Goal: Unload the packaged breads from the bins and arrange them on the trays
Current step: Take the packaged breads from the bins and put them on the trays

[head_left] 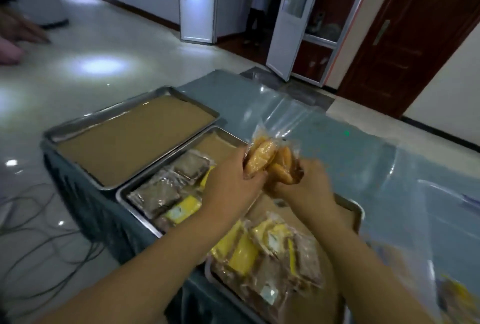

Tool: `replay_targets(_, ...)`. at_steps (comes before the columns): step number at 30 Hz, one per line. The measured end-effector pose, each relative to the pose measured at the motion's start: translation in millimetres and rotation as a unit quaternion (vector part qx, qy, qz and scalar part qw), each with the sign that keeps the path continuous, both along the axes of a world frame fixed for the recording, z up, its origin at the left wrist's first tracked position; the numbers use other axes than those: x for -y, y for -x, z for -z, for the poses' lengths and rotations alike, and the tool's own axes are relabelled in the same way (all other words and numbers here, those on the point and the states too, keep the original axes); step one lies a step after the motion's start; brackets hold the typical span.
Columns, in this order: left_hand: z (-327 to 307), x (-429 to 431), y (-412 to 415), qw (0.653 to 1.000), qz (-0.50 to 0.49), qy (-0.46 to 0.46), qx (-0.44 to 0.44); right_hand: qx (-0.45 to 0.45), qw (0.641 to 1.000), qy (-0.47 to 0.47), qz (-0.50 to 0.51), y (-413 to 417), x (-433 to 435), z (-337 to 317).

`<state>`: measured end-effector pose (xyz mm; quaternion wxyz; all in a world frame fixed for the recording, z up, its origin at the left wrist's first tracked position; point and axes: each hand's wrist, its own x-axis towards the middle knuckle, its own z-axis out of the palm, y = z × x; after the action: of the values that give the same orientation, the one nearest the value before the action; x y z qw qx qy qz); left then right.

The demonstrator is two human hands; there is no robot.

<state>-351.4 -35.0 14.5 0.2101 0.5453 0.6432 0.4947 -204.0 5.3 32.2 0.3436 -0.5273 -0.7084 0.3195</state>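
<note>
My left hand (231, 180) and my right hand (306, 186) both grip clear-wrapped golden breads (270, 160), held together in the air above the middle tray (124, 192). That tray holds several brown and yellow packaged breads (166, 193) at its near end. The near tray (357, 210) carries a pile of yellow and brown packs (272, 253). Lined with brown paper, the far tray (49, 132) has nothing on it. All three trays rest on dark plastic bins (85, 193).
A bin covered by clear plastic sheet (363, 157) lies to the right, with more yellow packs (454, 295) under the sheet at the lower right. Cables (39, 232) trail on the floor at left. Another person's hand (23, 30) shows at far left. Open glass doors (285, 25) stand behind.
</note>
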Motion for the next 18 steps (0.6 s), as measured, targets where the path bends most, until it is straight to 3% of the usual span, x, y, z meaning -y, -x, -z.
replay_targets(3, 26.7, 18.6, 83.7, 0.999, -0.015, 0.033, 0.003, -0.008, 0.999, 0.017, -0.038, 83.7, 6.7, 32.9)
replay_targets(7, 53.1, 37.6, 159.8, 0.997, -0.043, 0.067, -0.004, 0.046, 0.996, 0.04, -0.071, 157.7, 17.5, 70.8)
replay_targets(14, 93.4, 43.5, 243.3, 0.987, -0.087, 0.133, 0.024, 0.14, 0.985, -0.004, -0.101, 224.8, 14.8, 111.6)
replay_targets(18, 108.7, 28.9, 286.7, 0.977, -0.102, 0.185, -0.02, 0.147, 0.983, 0.032, -0.11, 254.4, -5.9, 132.0)
